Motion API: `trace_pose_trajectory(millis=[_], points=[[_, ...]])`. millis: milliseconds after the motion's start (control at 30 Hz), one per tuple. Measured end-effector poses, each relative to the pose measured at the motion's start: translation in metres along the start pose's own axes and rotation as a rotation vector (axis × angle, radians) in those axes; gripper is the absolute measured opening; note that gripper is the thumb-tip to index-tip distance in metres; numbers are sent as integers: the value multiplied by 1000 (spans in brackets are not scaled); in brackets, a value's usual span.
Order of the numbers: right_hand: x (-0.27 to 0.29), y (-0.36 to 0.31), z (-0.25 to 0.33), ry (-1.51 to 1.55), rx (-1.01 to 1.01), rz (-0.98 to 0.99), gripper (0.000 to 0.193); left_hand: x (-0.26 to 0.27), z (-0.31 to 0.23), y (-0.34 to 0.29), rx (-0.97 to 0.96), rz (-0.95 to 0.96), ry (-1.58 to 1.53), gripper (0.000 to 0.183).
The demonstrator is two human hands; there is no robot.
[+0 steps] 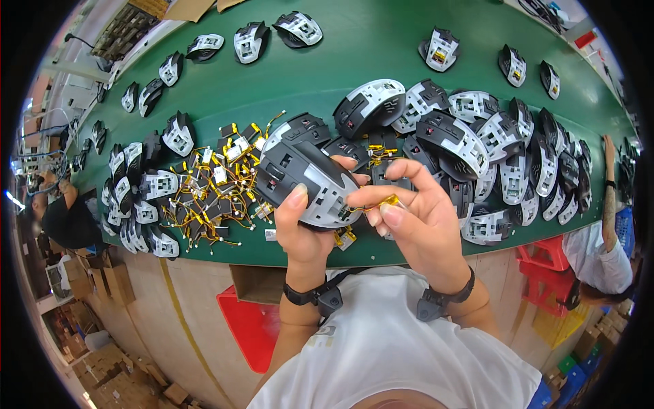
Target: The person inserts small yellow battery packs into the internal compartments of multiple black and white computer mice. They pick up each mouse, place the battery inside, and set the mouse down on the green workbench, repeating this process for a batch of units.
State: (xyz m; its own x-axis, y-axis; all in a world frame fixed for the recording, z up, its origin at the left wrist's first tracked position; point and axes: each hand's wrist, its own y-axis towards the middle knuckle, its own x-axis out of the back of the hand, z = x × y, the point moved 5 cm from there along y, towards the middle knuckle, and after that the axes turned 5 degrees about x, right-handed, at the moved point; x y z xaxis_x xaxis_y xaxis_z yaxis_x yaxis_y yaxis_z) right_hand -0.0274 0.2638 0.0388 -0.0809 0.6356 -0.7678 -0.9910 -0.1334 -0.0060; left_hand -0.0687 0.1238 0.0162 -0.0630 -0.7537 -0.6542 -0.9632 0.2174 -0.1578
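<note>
My left hand point(304, 235) is closed around a black and silver computer mouse point(310, 178), tilted with its cut-out underside facing me. Between the thumb and fingers of my right hand point(428, 232) is a small battery point(391, 200) with yellow tape and thin wires. Its wires run toward the near edge of the held mouse; whether they are plugged in I cannot tell. Just left of the mouse lies a pile of loose batteries point(204, 194) with tangled leads. Right of my hands, many similar mice point(501, 136) are heaped together.
More mice point(133, 184) cluster on the left of the green table point(327, 68), and several stand along its far side. Below the near edge are a red bin point(252, 327) and a cardboard box point(259, 283). People sit at both sides; one arm point(608, 198) reaches in at right.
</note>
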Motion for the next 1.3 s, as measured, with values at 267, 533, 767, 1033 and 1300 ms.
trace_pose_trajectory(millis=[267, 533, 767, 1033, 1300], points=[[-1, -7, 6, 3, -98, 29, 31, 5, -13, 0, -50, 12, -11, 62], [-6, -6, 5, -18, -172, 44, 30, 3, -18, -2, -94, -25, 10, 68], [9, -7, -1, -249, -140, -23, 14, 6, -24, -2, -114, 0, -12, 67], [-7, -7, 5, -181, -147, 11, 28, 7, -22, 1, -99, -16, -83, 65], [0, 0, -13, -260, -9, -4, 28, -1, -17, -2, -30, 46, -67, 66]])
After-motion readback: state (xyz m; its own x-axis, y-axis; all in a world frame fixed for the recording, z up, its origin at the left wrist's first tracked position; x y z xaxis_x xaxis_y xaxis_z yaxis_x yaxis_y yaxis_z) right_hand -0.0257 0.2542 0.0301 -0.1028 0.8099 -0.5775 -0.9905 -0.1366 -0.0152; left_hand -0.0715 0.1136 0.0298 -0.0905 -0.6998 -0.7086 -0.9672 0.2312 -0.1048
